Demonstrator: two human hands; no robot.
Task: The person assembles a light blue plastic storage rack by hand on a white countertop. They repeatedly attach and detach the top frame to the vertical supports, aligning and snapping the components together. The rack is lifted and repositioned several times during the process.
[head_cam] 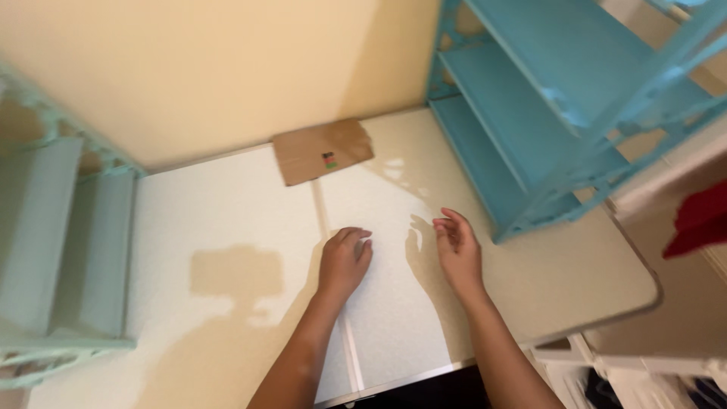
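My left hand (344, 260) hovers palm down over the middle seam of a white folding table (227, 227), fingers loosely curled and holding nothing. My right hand (457, 246) is just to its right, edge-on, fingers slightly bent and apart, also with nothing in it. A flat brown cardboard piece (322, 151) with a small coloured mark lies on the table beyond both hands, against the wall.
A blue shelf rack (530, 113) stands on the table's right part. A pale green shelf rack (53, 242) stands at the left. A cream wall (212, 68) runs behind the table. Red cloth (700, 220) and white storage (644, 379) sit off the right edge.
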